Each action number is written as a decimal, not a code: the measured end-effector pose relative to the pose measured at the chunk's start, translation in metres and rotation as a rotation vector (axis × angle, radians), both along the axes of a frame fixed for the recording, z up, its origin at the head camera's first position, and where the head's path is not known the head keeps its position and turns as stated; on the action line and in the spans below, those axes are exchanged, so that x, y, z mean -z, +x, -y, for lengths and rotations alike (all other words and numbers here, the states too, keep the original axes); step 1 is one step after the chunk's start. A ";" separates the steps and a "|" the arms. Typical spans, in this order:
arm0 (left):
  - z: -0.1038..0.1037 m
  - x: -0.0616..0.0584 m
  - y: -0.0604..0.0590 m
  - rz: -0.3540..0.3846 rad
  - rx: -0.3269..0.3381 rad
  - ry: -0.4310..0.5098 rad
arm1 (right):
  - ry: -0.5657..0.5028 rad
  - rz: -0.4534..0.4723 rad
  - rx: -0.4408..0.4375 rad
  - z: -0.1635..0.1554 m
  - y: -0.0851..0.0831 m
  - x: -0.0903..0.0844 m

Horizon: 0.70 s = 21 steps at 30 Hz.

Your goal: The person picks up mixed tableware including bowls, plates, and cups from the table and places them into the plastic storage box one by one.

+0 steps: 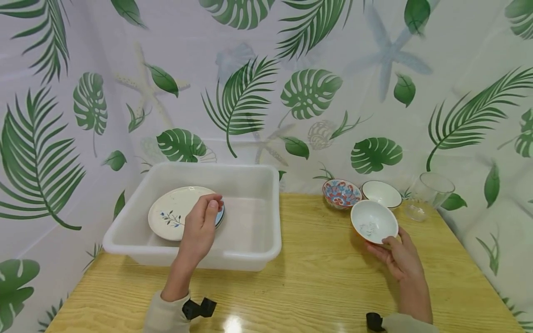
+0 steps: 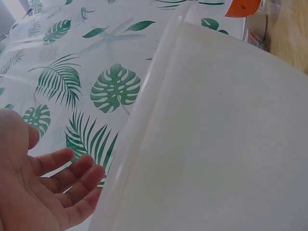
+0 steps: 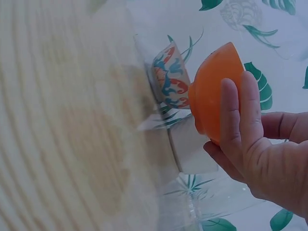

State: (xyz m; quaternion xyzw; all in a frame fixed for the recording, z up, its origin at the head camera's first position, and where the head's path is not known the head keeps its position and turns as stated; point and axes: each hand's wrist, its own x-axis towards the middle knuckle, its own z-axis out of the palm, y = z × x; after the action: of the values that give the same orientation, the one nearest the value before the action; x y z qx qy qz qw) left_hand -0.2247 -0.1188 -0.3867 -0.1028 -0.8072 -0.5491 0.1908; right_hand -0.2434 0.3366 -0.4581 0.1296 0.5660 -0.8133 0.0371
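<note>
A white plastic tub [image 1: 250, 252] stands on the left of the wooden table [image 1: 312, 286]. Inside it lies a cream plate [image 1: 172, 213] painted with a blue sprig. My left hand [image 1: 208, 210] hovers over the tub beside the plate's right edge. In the left wrist view this hand [image 2: 57, 183] is spread with relaxed fingers and an empty palm, next to the tub's wall [image 2: 216, 134]. My right hand [image 1: 395, 252] grips a bowl [image 1: 373, 221], white inside and orange outside [image 3: 216, 91], tilted above the table at the right. Its fingers [image 3: 240, 120] wrap the bowl's base.
Behind the held bowl stand a red-and-blue patterned bowl [image 1: 341, 193], a white bowl with a dark rim [image 1: 381, 193] and a clear glass cup [image 1: 429, 194], all near the table's back edge. A leaf-print curtain [image 1: 291, 92] closes in the back and sides.
</note>
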 end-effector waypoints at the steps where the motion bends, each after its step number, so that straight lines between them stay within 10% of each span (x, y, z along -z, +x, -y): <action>1: 0.000 0.001 0.000 0.000 0.004 0.003 | 0.007 -0.006 0.005 0.001 0.001 -0.002; 21: -0.028 0.004 0.008 -0.022 0.100 -0.061 | 0.132 -0.267 -0.031 0.031 0.024 -0.054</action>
State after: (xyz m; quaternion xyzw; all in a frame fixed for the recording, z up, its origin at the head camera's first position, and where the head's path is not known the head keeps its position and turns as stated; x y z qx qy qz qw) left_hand -0.2169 -0.0904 -0.3907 -0.1546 -0.8153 -0.5319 0.1687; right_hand -0.2193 0.3059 -0.4044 0.0136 0.6199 -0.7838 -0.0348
